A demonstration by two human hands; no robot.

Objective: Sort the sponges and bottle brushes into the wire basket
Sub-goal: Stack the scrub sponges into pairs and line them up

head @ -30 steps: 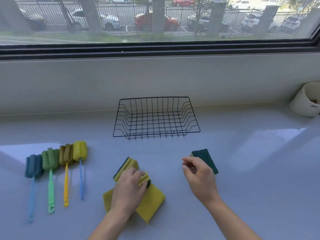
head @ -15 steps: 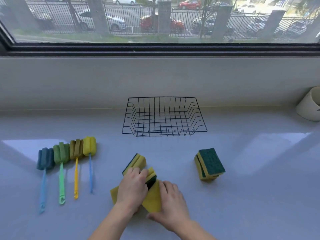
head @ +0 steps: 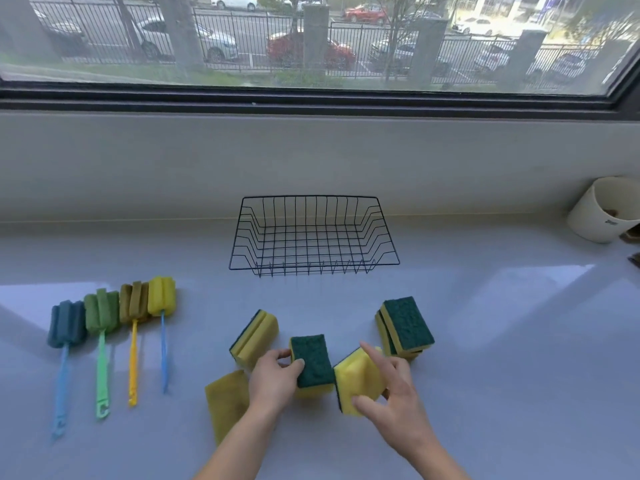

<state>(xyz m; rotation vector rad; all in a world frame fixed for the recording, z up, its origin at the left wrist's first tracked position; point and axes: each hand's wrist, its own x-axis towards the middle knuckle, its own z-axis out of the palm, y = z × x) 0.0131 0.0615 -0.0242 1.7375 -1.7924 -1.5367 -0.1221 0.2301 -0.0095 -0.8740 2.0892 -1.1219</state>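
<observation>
Light, squashy foam by the look of it, best pinched across the short sides: left hand (head: 277,379) fingers clamped on green-topped sponge (head: 309,362), right hand (head: 394,393) fingers clamped on yellow sponge (head: 356,379), both near centre, with far wire basket (head: 313,266) holding nothing.

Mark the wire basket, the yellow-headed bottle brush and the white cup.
wire basket (head: 313,266): head view, front rim wire.
yellow-headed bottle brush (head: 161,295): head view, sponge head.
white cup (head: 588,216): head view, outer wall.

sponges (head: 405,327), bottle brushes (head: 104,317), empty wire basket (head: 313,268)
</observation>
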